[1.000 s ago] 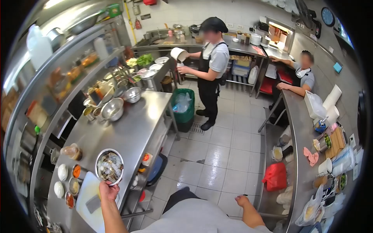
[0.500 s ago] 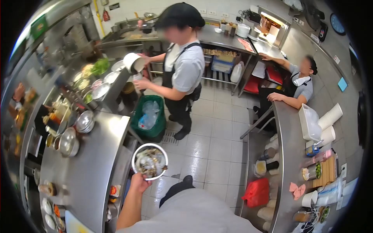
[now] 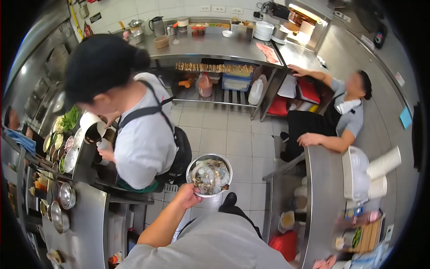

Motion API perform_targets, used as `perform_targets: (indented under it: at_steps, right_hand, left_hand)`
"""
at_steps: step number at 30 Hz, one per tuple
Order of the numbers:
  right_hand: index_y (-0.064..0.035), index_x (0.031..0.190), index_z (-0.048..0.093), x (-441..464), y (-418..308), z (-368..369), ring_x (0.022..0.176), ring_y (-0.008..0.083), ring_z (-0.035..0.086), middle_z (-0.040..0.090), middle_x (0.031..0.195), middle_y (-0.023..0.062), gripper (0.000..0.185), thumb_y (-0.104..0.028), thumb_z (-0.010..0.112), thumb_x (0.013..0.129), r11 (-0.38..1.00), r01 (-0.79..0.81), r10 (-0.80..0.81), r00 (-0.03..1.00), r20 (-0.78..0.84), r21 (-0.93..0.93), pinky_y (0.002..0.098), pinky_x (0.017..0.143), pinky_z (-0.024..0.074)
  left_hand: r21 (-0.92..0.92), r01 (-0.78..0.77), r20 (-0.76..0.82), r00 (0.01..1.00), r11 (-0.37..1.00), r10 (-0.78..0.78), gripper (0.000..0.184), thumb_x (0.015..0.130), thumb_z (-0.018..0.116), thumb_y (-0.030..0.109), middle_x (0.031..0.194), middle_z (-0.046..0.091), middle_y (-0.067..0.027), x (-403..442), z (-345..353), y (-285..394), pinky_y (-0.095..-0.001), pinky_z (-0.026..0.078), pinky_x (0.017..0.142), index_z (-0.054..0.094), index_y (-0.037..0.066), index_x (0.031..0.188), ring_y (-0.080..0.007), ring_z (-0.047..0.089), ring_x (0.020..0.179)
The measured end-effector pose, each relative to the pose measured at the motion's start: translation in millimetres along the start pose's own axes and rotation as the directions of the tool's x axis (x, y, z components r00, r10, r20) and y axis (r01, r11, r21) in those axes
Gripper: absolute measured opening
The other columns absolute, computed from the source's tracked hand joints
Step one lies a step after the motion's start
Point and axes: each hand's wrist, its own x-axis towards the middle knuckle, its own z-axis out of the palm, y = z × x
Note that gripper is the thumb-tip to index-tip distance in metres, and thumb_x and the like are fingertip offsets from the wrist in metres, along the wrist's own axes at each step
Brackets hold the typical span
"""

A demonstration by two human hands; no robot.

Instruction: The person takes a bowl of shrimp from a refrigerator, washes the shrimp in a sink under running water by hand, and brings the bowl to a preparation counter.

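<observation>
My left hand (image 3: 187, 196) grips the near-left rim of a round metal bowl (image 3: 227, 166) and holds it out over the floor in front of me. Inside lie greyish, translucent raw shrimp (image 3: 209, 177), some with darker brown parts. The fingers under the bowl are hidden, and the thumb shows near the rim. My right hand is out of view. Just left of the bowl, a co-worker (image 3: 145, 134) in a black cap and apron tilts a white tub (image 3: 88, 121) with dark contents over a white bottle (image 3: 104, 144).
A steel counter (image 3: 85, 215) with several metal bowls (image 3: 59, 217) stands left. Along the far wall runs another counter (image 3: 201, 47). Right, a second co-worker (image 3: 338, 116) leans by a steel table (image 3: 322, 179) bearing stacked cups (image 3: 384, 163). Tiled floor (image 3: 215, 121) lies between.
My view has moved forward and turned. The bowl in my left hand now appears farther right, and the co-worker with the tub looks much closer, hiding most of the green bin.
</observation>
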Motion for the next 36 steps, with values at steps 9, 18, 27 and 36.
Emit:
perform_targets:
  at_steps: [9, 18, 27, 36]
  right_hand:
    - [-0.0093, 0.116, 0.073, 173, -221, -426, 0.109, 0.0361, 0.069, 0.072, 0.114, 0.0203, 0.045, -0.048, 0.06, 0.096, 0.981, 0.057, -0.119, 0.933, -0.34, -0.187, 0.0432, 0.096, 0.0527]
    - [-0.0048, 0.119, 0.072, 332, -419, -644, 0.115, 0.0342, 0.067, 0.072, 0.119, 0.018, 0.052, -0.049, 0.064, 0.093, 0.962, 0.036, -0.143, 0.909, -0.392, -0.269, 0.042, 0.101, 0.0513]
    - [-0.0103, 0.133, 0.066, 422, -672, -736, 0.129, 0.0369, 0.057, 0.065, 0.134, 0.0188, 0.057, -0.05, 0.064, 0.092, 0.729, 0.269, -0.386, 0.921, -0.053, -0.63, 0.0462, 0.108, 0.047]
    - [-0.0062, 0.127, 0.067, 510, -980, -817, 0.12, 0.0382, 0.061, 0.066, 0.127, 0.02, 0.043, -0.034, 0.068, 0.094, 0.34, 0.746, -0.868, 0.483, 0.114, -0.573, 0.045, 0.103, 0.0487]
  left_hand:
    - [-0.143, -0.115, -0.171, 0.981, 0.983, 0.09, 0.027, 0.081, 0.051, 0.003, 0.09, 0.067, -0.0162, 89, 64, 96, -0.0329, 0.047, 0.052, 0.061, 0.0, 0.106, -0.0325, 0.07, 0.072]
    - [-0.317, -0.257, -0.379, 0.917, 0.913, 0.127, 0.032, 0.081, 0.049, 0.002, 0.093, 0.067, -0.0203, 213, 50, 193, -0.0339, 0.047, 0.049, 0.059, -0.002, 0.111, -0.0345, 0.07, 0.069]
    - [-0.418, -0.505, -0.47, 0.831, 0.755, 0.296, 0.029, 0.084, 0.048, 0.005, 0.094, 0.066, -0.0226, 282, 58, 322, -0.0347, 0.045, 0.05, 0.056, 0.001, 0.112, -0.0379, 0.069, 0.068]
    - [-0.463, -0.67, -0.75, 0.645, 0.581, 0.147, 0.027, 0.08, 0.048, 0.001, 0.09, 0.061, -0.02, 329, 30, 403, -0.0352, 0.047, 0.046, 0.054, -0.004, 0.107, -0.0349, 0.067, 0.069]
